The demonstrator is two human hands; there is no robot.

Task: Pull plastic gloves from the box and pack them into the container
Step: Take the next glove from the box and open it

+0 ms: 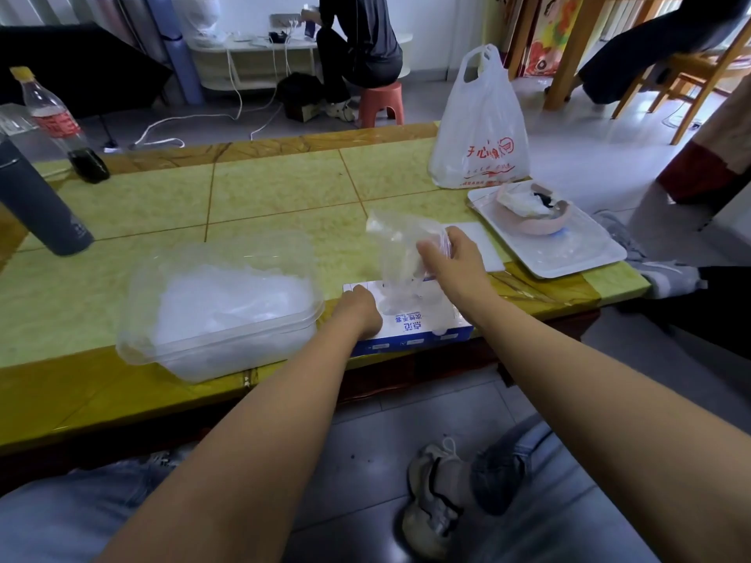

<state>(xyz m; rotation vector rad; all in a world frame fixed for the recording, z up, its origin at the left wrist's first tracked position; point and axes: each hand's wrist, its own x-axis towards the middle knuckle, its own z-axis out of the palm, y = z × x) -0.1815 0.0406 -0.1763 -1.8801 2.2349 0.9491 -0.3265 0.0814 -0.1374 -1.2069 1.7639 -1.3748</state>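
A white and blue glove box lies flat at the table's near edge. My left hand presses down on its left end with curled fingers. My right hand is raised above the box and pinches a clear plastic glove. The glove's lower end still reaches the box opening. Left of the box stands a clear plastic container holding a heap of crumpled clear gloves.
A dark flask and a cola bottle stand at the table's far left. A white plastic bag and a white tray with a pink bowl sit at the right. People sit beyond the table.
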